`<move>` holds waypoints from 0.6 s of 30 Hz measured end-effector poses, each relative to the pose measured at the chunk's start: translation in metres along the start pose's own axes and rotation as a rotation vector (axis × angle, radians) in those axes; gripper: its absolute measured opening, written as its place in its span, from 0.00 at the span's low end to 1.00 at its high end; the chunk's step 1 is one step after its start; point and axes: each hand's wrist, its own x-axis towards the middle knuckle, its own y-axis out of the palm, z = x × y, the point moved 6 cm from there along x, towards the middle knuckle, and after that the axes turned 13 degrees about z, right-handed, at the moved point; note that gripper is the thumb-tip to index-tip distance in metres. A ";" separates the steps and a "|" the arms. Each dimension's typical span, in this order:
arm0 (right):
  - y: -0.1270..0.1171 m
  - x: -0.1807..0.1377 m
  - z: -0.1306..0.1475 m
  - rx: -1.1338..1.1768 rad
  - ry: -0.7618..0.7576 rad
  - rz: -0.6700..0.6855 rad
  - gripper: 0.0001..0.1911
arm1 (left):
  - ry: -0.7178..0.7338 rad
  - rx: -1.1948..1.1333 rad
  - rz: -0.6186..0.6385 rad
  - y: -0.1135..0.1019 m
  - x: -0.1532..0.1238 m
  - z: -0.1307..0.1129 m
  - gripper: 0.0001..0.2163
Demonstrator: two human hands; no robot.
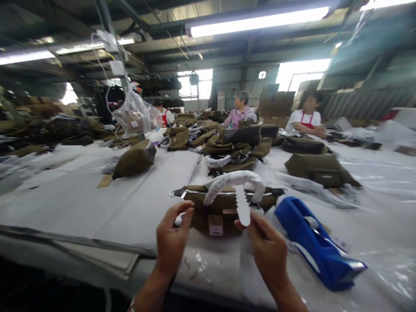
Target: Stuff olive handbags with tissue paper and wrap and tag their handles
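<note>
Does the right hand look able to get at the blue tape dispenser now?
Probably yes. The blue tape dispenser lies just beside the right hand with nothing between them, though that hand pinches a white strip.

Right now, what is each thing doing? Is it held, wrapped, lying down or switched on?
bag, lying on the table, handle wrapped in white.
white strip, held upright, top end at the handle.
right hand, pinching the white strip.
left hand, fingers pinched beside the bag; what they grip is unclear.
tape dispenser, resting on the table, untouched.
ceiling light, on.
</note>
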 end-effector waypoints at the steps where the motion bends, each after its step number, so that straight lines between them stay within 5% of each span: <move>1: -0.016 -0.006 -0.005 -0.031 0.019 -0.099 0.12 | -0.040 -0.007 -0.075 -0.009 -0.003 0.012 0.09; 4: -0.049 -0.022 -0.036 -0.094 0.133 -0.278 0.18 | -0.191 -0.071 -0.094 -0.015 -0.006 0.056 0.20; 8: -0.042 -0.014 -0.085 -0.067 0.232 -0.133 0.39 | -0.295 -0.162 0.213 0.025 0.004 0.098 0.39; 12: -0.025 0.010 -0.100 0.006 0.274 0.048 0.45 | -0.295 -0.182 0.335 0.055 0.021 0.094 0.42; 18: -0.059 0.039 -0.043 -0.211 0.194 0.032 0.38 | -0.395 -0.063 0.194 0.029 0.030 0.063 0.33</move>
